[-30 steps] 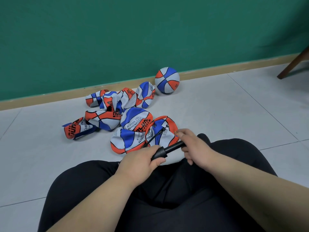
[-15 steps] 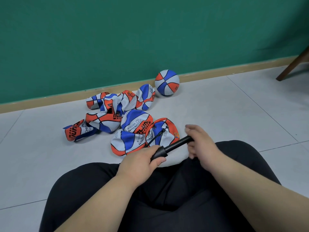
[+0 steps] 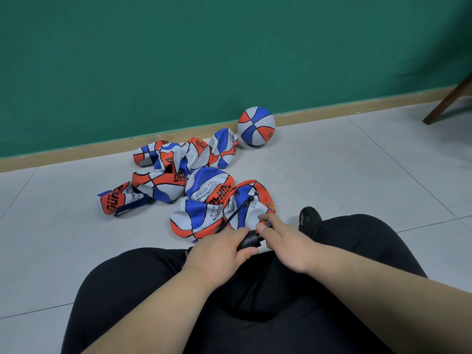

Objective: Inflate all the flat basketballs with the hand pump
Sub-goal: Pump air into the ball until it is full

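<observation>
Right hand (image 3: 288, 249) pushed in along pump (image 3: 250, 238), left hand (image 3: 217, 247) gripping barrel

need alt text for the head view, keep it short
A left hand and right hand grip a black pump whose hose runs to a flat basketball on a tiled floor. More flat balls lie beyond; one round ball sits by the green wall.

Soft, even light is all around me. Shadows on the floor (image 3: 332, 190) are faint. The green wall (image 3: 178, 60) gets darker toward the corners.
</observation>
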